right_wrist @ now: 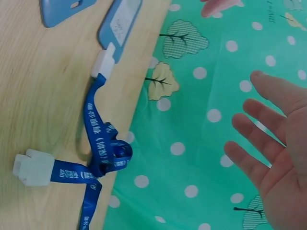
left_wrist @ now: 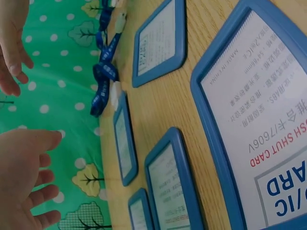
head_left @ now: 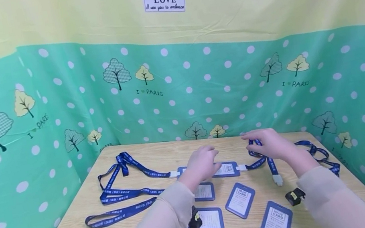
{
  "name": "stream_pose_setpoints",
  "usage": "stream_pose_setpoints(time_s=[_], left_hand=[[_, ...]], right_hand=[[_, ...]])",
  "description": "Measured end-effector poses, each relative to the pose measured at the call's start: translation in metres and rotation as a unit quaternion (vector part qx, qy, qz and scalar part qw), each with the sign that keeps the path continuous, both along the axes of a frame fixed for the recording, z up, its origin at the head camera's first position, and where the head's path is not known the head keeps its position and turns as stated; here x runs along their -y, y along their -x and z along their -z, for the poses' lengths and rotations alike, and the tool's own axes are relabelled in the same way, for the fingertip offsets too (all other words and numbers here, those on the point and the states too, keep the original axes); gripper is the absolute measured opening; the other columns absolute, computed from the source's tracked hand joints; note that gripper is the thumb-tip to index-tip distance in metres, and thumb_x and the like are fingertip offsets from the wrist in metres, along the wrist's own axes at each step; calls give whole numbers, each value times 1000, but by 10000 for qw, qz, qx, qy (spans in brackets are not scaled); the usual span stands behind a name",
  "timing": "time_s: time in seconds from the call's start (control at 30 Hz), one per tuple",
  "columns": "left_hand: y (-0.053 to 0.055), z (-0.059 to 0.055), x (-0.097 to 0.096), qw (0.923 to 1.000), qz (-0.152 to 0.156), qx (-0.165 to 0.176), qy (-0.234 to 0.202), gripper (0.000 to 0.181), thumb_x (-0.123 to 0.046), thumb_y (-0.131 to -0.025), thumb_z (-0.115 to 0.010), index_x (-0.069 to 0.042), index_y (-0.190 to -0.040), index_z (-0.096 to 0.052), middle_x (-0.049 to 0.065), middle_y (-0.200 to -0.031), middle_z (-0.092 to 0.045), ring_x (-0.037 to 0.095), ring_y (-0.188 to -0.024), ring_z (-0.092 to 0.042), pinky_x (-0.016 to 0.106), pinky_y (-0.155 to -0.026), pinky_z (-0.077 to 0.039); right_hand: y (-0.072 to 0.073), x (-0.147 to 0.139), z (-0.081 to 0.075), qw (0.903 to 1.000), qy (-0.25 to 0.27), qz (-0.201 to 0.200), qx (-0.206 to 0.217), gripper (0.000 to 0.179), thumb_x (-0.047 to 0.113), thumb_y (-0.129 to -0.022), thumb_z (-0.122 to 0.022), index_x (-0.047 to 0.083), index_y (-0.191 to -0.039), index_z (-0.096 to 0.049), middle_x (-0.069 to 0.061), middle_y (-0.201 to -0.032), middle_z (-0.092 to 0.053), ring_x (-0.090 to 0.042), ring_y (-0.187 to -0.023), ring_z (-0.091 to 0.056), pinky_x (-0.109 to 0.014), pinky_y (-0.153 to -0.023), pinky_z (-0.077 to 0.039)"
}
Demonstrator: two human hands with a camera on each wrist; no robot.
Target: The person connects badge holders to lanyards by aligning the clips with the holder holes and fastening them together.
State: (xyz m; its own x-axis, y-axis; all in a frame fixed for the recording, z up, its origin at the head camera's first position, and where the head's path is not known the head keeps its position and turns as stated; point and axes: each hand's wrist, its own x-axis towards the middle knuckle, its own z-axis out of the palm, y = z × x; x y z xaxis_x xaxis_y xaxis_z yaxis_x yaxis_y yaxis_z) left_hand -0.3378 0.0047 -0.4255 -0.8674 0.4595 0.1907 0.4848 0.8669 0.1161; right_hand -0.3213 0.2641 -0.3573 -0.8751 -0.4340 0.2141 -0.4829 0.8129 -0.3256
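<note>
My left hand (head_left: 199, 168) hovers above the far row of blue-framed card holders, fingers relaxed and holding nothing. Beneath it lie two card holders side by side; the right one (head_left: 228, 169) has a white clip joining it to a blue lanyard (head_left: 258, 163). Over that lanyard is my right hand (head_left: 272, 148), also empty. In the right wrist view its fingers (right_wrist: 252, 158) are spread, apart from the lanyard (right_wrist: 98, 136) and its loose white clip (right_wrist: 33, 167). The left wrist view shows the left hand (left_wrist: 21, 179) with fingers loosely bent, clear of the card holders.
More card holders lie nearer: one (head_left: 205, 192) behind the left forearm, one (head_left: 213, 219) partly covered by it, and two tilted ones (head_left: 240, 200) between the arms. Blue lanyards (head_left: 123, 213) spread over the left side, another (head_left: 326, 158) at right. A patterned curtain (head_left: 180, 102) encloses the wooden table.
</note>
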Motion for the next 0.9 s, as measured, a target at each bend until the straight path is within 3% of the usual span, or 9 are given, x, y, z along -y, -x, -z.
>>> stream_pose_setpoints(time_s=[0.3,0.5,0.6,0.9], left_hand=[[-9,-16,-1,9996,90,-122,-231,53,-46,-99,-64,-17,-143,-58,3,-151,-51,24,-140,-45,43,-115,-39],[-20,-24,-6,9992,164,-47,-352,53,-45,-98,-66,-18,-143,-59,2,-152,-50,23,-141,-43,43,-116,-36],[-25,-26,-9,9992,248,-100,-303,54,-47,-98,-65,-18,-143,-59,2,-152,-50,24,-141,-43,43,-117,-35],[-36,-23,-17,9984,486,-134,-271,55,-46,-97,-66,-18,-144,-58,2,-152,-50,22,-140,-44,41,-116,-37]], right_hand=[[-10,-9,-7,9999,-7,-89,-67,41,19,-98,-70,10,-138,-64,-16,-141,-60,-42,-132,-52,-59,-105,-45],[-16,-16,-12,9989,-52,-256,-377,39,12,-96,-72,10,-134,-67,-16,-138,-62,-43,-129,-53,-59,-102,-48],[-18,-20,-14,9983,-104,-298,-493,38,11,-95,-73,10,-132,-68,-16,-137,-62,-43,-129,-54,-59,-100,-49],[-27,-27,-13,9977,-427,-407,-319,38,12,-95,-73,9,-132,-68,-17,-139,-61,-43,-127,-55,-59,-99,-50]])
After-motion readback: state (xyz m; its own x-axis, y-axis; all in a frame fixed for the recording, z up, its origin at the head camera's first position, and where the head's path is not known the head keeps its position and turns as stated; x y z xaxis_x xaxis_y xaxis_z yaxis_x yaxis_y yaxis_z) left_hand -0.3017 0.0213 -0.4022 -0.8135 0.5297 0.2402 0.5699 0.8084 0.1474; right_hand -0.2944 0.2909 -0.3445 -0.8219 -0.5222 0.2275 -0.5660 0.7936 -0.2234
